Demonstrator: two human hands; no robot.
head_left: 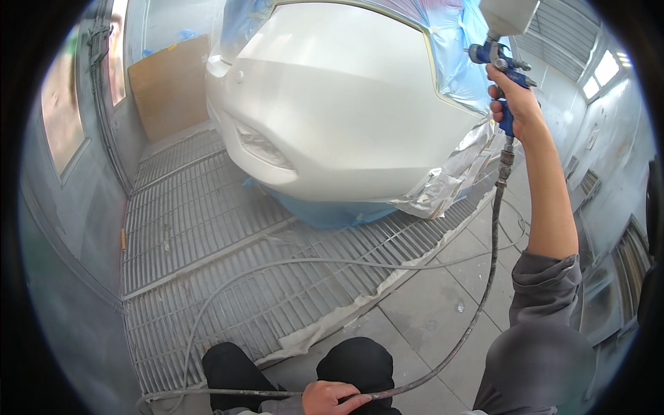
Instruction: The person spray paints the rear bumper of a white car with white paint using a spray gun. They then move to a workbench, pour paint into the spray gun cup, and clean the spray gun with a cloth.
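Observation:
In my raised right hand [515,104] is a blue spray gun [507,75], its handle gripped by closed fingers. A whitish paint cup [510,15] sits on top of the gun, and the air hose [494,242] hangs from its handle. Low in the view, over my knees, my left hand [335,399] is closed around that same hose. The white car bumper [332,97] stands in front of me, to the left of the gun and apart from it. Blue masking film [460,55] covers the car body above, edged with yellowish tape.
Metal floor grating [200,214] lies under the car, bordered by grey tiles [443,304]. The hose loops across both. Silvery masking sheet [443,190] hangs at the bumper's lower right. A brown board [169,86] leans at the back left. Parts [615,277] stand along the right wall.

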